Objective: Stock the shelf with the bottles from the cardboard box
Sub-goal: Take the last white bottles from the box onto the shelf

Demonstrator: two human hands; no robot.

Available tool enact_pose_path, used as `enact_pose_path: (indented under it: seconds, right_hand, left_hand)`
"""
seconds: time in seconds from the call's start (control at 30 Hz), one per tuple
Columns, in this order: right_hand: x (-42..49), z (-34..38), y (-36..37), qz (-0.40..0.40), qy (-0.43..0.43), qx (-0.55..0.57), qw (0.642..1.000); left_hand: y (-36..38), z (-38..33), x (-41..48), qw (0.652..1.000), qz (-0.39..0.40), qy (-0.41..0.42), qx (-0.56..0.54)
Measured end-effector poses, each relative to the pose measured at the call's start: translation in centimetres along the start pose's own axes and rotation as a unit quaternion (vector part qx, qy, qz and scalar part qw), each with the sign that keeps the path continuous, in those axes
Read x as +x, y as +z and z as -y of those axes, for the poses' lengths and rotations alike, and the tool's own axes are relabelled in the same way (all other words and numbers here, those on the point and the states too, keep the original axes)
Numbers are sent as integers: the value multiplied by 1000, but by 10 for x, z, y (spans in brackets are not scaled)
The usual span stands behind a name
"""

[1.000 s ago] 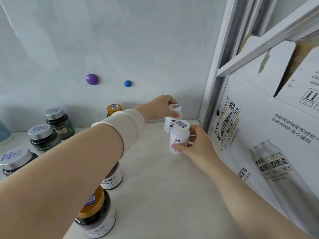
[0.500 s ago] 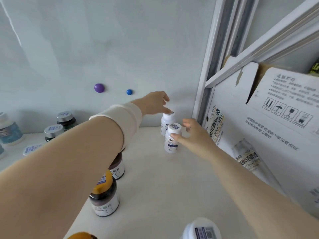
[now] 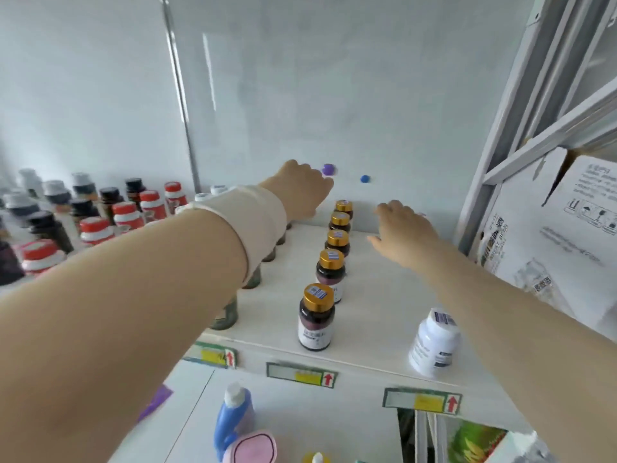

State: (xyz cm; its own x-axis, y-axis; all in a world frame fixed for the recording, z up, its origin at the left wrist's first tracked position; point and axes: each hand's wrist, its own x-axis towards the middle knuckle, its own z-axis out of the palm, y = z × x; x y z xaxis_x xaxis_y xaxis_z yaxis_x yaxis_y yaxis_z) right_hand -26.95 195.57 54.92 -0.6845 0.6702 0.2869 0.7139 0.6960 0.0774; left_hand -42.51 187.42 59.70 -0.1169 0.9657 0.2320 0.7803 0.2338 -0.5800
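My left hand [image 3: 300, 190] hovers over the back of the white shelf [image 3: 384, 295], knuckles up, nothing in it. Further right, my right hand [image 3: 402, 228] is spread flat and empty near the back right corner, and it hides the white bottles standing there. One white bottle [image 3: 434, 342] stands alone at the shelf's front right edge. A row of gold-capped dark bottles [image 3: 330, 269] runs front to back between my arms. The printed cardboard box [image 3: 551, 235] stands to the right, behind the shelf post.
Many red-capped and black-capped bottles [image 3: 100, 222] fill the shelf's left part. Dark jars sit partly hidden under my left forearm. Price labels [image 3: 300, 374] line the front edge. A blue bottle [image 3: 233, 416] and a pink item stand on the level below.
Both hands have let go of the white bottles and drawn back from the corner. My head has moved back, so the shelf's front edge and the lower level now show.
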Motion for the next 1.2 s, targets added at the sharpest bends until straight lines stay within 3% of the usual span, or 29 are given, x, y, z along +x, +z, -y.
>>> enact_pose_path:
  seconds: [0.27,0.57,0.83,1.1,1.2]
  right_hand:
    - [13,208,-34,-3,-145,57,988]
    - [4,531,-45,-8,-328,86,941]
    - [-23,772,2,63,-462,90,880]
    - [7,967,95,128,-540,79,829]
    - [29,1031,128,168,-557,69,811]
  left_hand:
    - [44,131,-166,988,82,-128,-31]
    - [138,308,-413,943,178,-276,-51]
    - [258,416,-608,882,267,-380,-85]
    - [411,497,-697,834,364,-408,-79]
    - [461,527,-722,798,403,-437,-102]
